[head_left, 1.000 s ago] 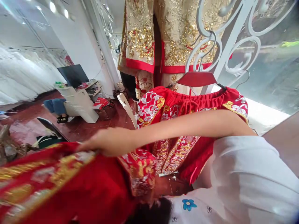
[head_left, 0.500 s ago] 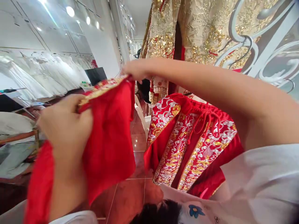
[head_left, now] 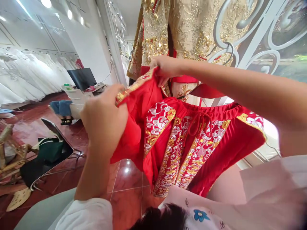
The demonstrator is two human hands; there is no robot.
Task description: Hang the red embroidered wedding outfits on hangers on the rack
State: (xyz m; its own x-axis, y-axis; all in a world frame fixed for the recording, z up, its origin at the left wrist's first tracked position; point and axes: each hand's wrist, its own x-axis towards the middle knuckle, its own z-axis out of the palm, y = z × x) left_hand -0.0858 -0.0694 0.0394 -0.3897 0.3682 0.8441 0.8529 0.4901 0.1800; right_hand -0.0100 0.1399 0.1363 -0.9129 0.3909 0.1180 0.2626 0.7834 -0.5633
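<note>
Holding this red cloth (head_left: 135, 118) up by its gold trim (head_left: 137, 84) is a two-hand job, and that's what's going on: left hand (head_left: 103, 118) clamped in a fist on the near end, right hand (head_left: 166, 68) clamped on the far end, cloth hanging between them. My tip: grip right on the stitched edge, not the soft part, and spread the hands just enough to keep the trim straight without crushing the embroidery. I'd also mind the red skirt (head_left: 192, 150) just below and right of the right hand, since the cloth comes right up to it and the shiny thread could snag.

Stuff I can't make out: the left hand is blurry with its fingertips turned away, so exact finger placement is anyone's guess. The right forearm (head_left: 230, 80) covers part of the red hanger (head_left: 207, 91). The gold outfit (head_left: 194, 35) behind the right hand runs off the top. Whether cloth and skirt are joined, no clue.
</note>
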